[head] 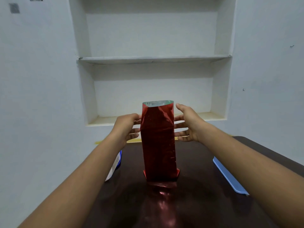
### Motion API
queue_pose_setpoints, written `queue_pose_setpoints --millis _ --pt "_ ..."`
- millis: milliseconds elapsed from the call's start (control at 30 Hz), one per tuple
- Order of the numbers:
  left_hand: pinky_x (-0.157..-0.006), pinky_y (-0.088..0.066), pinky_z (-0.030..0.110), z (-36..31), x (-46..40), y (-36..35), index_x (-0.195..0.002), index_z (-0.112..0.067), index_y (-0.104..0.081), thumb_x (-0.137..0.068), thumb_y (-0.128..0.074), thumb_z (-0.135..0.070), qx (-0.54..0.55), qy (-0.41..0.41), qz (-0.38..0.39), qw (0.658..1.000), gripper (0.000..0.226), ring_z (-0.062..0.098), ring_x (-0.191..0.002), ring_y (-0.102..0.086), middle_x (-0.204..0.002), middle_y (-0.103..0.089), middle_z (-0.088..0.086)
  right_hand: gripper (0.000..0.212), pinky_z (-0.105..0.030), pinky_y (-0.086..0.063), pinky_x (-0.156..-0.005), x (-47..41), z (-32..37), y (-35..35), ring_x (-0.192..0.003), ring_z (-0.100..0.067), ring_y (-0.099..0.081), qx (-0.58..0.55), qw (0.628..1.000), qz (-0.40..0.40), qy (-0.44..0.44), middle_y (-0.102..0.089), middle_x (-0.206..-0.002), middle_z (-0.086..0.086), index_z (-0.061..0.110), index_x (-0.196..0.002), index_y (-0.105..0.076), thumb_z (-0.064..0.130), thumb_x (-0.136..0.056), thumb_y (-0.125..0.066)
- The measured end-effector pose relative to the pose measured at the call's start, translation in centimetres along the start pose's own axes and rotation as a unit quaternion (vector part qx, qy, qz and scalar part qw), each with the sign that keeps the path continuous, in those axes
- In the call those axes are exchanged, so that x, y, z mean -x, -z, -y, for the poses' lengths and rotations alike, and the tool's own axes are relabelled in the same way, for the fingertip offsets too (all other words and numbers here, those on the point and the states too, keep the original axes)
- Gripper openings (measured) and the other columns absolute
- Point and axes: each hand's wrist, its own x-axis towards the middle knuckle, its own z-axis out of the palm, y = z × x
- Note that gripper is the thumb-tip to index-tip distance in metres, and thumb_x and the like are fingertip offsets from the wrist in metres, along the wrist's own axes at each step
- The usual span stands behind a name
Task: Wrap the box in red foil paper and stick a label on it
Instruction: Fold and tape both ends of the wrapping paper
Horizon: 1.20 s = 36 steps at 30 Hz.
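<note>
both forearms are showing bare all the way down to the frame's lower edge, with no sleeve, watch, band or ring appearing on them. the left hand (127,129) and the right hand (189,125) are wearing no gloves, and the fingers are showing short, unpainted-looking nails where visible.

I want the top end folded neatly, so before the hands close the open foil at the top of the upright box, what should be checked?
1. Wrapped box standing upright on the dark table: ok.
2. Bottom end folded, flaps showing at the base: ok.
3. Top foil collar open, silver inside showing, ready to fold: ok.
4. Left hand at the box's left side, fingers straight: ok.
5. Right hand beside the right side; contact: cannot tell.
6. Label or tape within reach: cannot tell.
</note>
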Motion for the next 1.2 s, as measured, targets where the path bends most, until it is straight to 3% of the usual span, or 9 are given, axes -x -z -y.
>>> queue_pose_setpoints --millis 167,300,467,633,767,867,967,1100,1200 --pt "-0.056 -0.048 0.028 0.0 -1.6 -0.1 -0.098 -0.006 -0.077 -0.089 -0.066 -0.016 -0.047 -0.002 0.022 0.999 0.017 0.018 -0.065 -0.054 -0.091 -0.071 0.005 0.060 -0.036 -0.051 -0.078 -0.8 1.1 0.1 -0.085 -0.025 -0.065 0.062 0.998 -0.001 0.017 -0.068 -0.094 -0.005 0.014 -0.095 -0.065 0.070 -0.088 -0.047" --pt "-0.053 -0.040 0.025 0.4 -2.5 -0.4 -0.094 -0.010 -0.081 -0.084 -0.078 -0.026 -0.110 -0.023 0.027 0.993 0.019 0.015 -0.062 -0.044 -0.084 -0.069 0.000 0.053 -0.045 -0.058 -0.083 -1.4 2.0 -0.1 -0.098 -0.030 -0.066 0.078 0.996 0.013 0.044 -0.064 -0.110 -0.006 0.016 -0.111 -0.066 0.055 -0.076 -0.059" --pt "-0.052 -0.030 0.026 0.8 -3.3 -1.2 -0.090 -0.018 -0.085 -0.087 -0.079 -0.029 -0.146 -0.056 0.034 0.987 0.012 0.017 -0.066 -0.035 -0.075 -0.058 -0.003 0.029 -0.058 -0.061 -0.072 -1.0 3.4 -1.3 -0.099 -0.039 -0.064 0.106 0.989 0.010 0.098 -0.055 -0.113 -0.003 0.017 -0.103 -0.065 0.028 -0.077 -0.058" --pt "-0.049 -0.037 0.014 1.3 -3.2 -1.8 -0.099 -0.019 -0.082 -0.089 -0.080 -0.031 -0.152 -0.086 0.058 0.983 0.016 0.000 -0.052 -0.055 -0.072 -0.066 -0.014 0.031 -0.050 -0.062 -0.070 -1.0 4.0 -1.6 -0.106 -0.033 -0.056 0.149 0.980 0.004 0.128 -0.057 -0.112 -0.002 0.034 -0.108 -0.069 0.016 -0.089 -0.053" --pt "-0.045 -0.039 0.004 2.4 -2.9 -2.3 -0.100 -0.022 -0.080 -0.086 -0.083 -0.029 -0.106 -0.098 0.090 0.985 0.016 -0.013 -0.050 -0.057 -0.062 -0.066 -0.021 0.030 -0.043 -0.061 -0.065 -1.0 4.0 -1.8 -0.091 -0.025 -0.065 0.201 0.964 0.000 0.174 -0.071 -0.094 -0.005 0.026 -0.086 -0.081 0.010 -0.083 -0.056" --pt "-0.054 -0.045 0.007 3.1 -2.5 -2.3 -0.106 -0.022 -0.081 -0.084 -0.086 -0.025 -0.076 -0.103 0.098 0.987 0.024 -0.006 -0.062 -0.065 -0.081 -0.076 -0.010 0.015 -0.045 -0.064 -0.067 -1.5 3.7 -2.0 -0.094 -0.027 -0.069 0.236 0.957 -0.015 0.167 -0.070 -0.090 -0.006 0.011 -0.083 -0.072 0.019 -0.078 -0.061" --pt "-0.070 -0.055 0.015 3.7 -2.3 -2.1 -0.111 -0.026 -0.081 -0.079 -0.091 -0.027 -0.071 -0.123 0.096 0.985 0.034 0.004 -0.087 -0.075 -0.107 -0.079 -0.002 0.025 -0.043 -0.065 -0.068 -2.0 3.0 -1.8 -0.086 -0.024 -0.068 0.260 0.954 -0.023 0.146 -0.069 -0.092 -0.008 0.006 -0.090 -0.068 0.025 -0.075 -0.068" --pt "-0.090 -0.059 0.028 4.2 -2.5 -1.8 -0.117 -0.026 -0.080 -0.075 -0.093 -0.027 -0.086 -0.142 0.102 0.981 0.044 0.011 -0.102 -0.075 -0.115 -0.078 -0.002 0.020 -0.047 -0.066 -0.067 -2.1 2.5 -1.3 -0.087 -0.027 -0.067 0.299 0.946 -0.015 0.126 -0.066 -0.099 -0.013 0.003 -0.092 -0.068 0.017 -0.076 -0.070" --pt "-0.094 -0.059 0.031 4.1 -2.5 -1.8 -0.119 -0.026 -0.078 -0.072 -0.093 -0.031 -0.093 -0.139 0.107 0.980 0.049 0.011 -0.105 -0.074 -0.116 -0.076 -0.006 0.041 -0.050 -0.065 -0.068 -1.8 2.7 -1.2 -0.098 -0.032 -0.069 0.297 0.947 0.012 0.120 -0.068 -0.111 -0.014 0.013 -0.105 -0.075 0.018 -0.066 -0.066"
